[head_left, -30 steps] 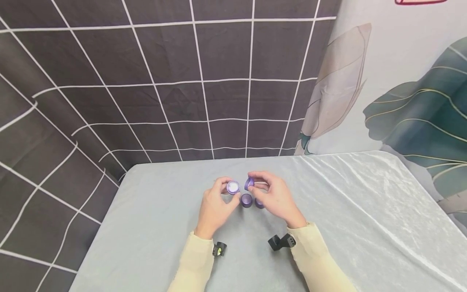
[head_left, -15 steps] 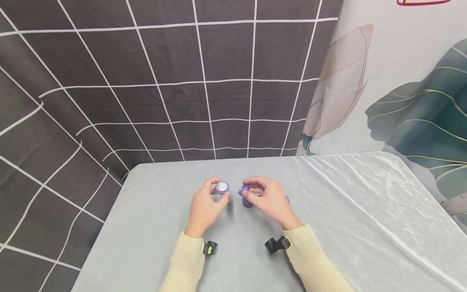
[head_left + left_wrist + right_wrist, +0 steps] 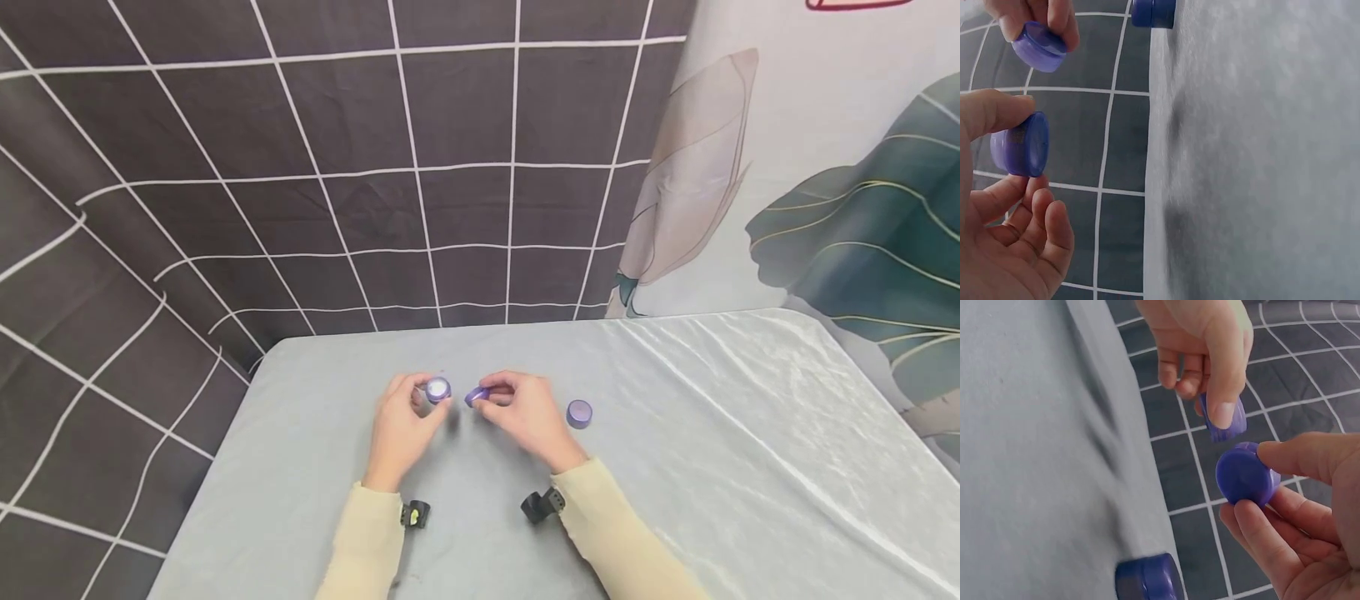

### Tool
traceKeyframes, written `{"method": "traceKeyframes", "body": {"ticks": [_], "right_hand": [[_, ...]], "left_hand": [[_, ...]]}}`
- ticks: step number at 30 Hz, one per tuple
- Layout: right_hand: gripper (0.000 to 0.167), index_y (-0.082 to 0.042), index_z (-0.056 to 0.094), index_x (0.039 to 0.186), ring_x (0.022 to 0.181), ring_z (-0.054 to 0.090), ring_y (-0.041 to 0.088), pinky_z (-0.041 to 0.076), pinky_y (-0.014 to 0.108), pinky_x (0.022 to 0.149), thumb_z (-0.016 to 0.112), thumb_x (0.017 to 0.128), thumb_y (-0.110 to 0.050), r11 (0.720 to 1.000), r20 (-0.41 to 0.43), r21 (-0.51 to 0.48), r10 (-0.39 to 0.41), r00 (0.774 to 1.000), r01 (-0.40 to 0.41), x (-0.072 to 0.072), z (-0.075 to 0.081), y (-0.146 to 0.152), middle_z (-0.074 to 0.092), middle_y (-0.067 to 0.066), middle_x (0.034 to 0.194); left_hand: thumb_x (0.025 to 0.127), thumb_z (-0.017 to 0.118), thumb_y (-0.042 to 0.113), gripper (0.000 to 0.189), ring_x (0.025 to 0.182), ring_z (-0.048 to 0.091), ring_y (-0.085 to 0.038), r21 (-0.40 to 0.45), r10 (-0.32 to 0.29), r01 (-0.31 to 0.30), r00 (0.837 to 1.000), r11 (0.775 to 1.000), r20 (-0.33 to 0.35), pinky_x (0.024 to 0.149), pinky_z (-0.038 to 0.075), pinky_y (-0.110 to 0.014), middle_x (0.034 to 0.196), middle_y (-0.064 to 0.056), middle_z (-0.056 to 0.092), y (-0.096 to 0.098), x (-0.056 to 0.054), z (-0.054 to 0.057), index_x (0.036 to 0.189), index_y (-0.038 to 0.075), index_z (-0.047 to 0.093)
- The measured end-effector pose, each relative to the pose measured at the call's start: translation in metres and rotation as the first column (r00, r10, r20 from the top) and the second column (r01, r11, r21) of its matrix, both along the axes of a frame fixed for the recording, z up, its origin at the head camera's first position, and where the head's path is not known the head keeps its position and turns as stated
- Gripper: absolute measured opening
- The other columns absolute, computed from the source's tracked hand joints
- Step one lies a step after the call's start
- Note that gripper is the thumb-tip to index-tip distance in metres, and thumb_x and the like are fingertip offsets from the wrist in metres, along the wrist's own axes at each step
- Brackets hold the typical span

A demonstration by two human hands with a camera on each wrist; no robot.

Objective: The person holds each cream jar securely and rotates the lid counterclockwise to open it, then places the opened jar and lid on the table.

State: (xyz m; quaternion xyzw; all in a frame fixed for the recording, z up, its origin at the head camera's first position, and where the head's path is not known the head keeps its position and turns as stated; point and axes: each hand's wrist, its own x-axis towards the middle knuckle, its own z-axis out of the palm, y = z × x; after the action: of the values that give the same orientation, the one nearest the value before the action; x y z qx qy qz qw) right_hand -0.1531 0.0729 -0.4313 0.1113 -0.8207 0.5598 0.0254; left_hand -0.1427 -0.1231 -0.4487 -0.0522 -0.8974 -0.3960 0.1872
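Note:
My left hand pinches a small round purple jar between thumb and fingertips, its whitish face turned up in the head view. In the left wrist view this jar has a paler end and a darker band, held away from the tabletop. Close by on the right, my right hand grips a second purple jar by its edge, tilted, with its smooth round face showing in the right wrist view. A small gap separates the two jars. Another purple jar stands on the table, right of my right hand.
The table wears a pale grey, slightly wrinkled velvety cloth. Behind it hangs a dark curtain with a white grid, and a leaf-patterned cloth at the right. Small dark cameras sit at both wrists.
Both hands have moved left with their jars, and the right-hand jar has tilted flatter. The dark jar seen between the hands earlier no longer shows; the jar at right is now in full view.

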Motion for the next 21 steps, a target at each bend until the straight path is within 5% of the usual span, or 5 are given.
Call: {"method": "traceKeyframes", "body": {"ticks": [12, 21], "right_hand": [[0.021, 0.000, 0.075, 0.097, 0.086, 0.075, 0.022, 0.059, 0.028, 0.075, 0.081, 0.078, -0.005, 0.982, -0.003, 0.139, -0.132, 0.991, 0.131, 0.000, -0.008, -0.031, 0.076, 0.014, 0.091], [0.022, -0.001, 0.075, 0.095, 0.085, 0.075, 0.021, 0.059, 0.026, 0.075, 0.083, 0.074, 0.000, 0.972, -0.015, 0.196, -0.133, 0.991, 0.133, -0.004, -0.016, -0.043, 0.076, 0.014, 0.092]], "left_hand": [[0.078, 0.083, 0.019, 0.037, 0.078, 0.057, -0.018, -0.051, 0.040, -0.033, 0.990, 0.998, 0.137, 0.073, 0.047, -0.036, 0.086, -0.003, 0.060, -0.009, -0.002, -0.007, 0.111, 0.006, 0.071], [0.077, 0.083, 0.016, 0.035, 0.074, 0.058, -0.017, -0.100, 0.056, -0.036, 0.978, 0.994, 0.203, 0.071, 0.049, -0.037, 0.086, -0.006, 0.064, -0.010, -0.006, -0.007, 0.107, 0.001, 0.071]]}}
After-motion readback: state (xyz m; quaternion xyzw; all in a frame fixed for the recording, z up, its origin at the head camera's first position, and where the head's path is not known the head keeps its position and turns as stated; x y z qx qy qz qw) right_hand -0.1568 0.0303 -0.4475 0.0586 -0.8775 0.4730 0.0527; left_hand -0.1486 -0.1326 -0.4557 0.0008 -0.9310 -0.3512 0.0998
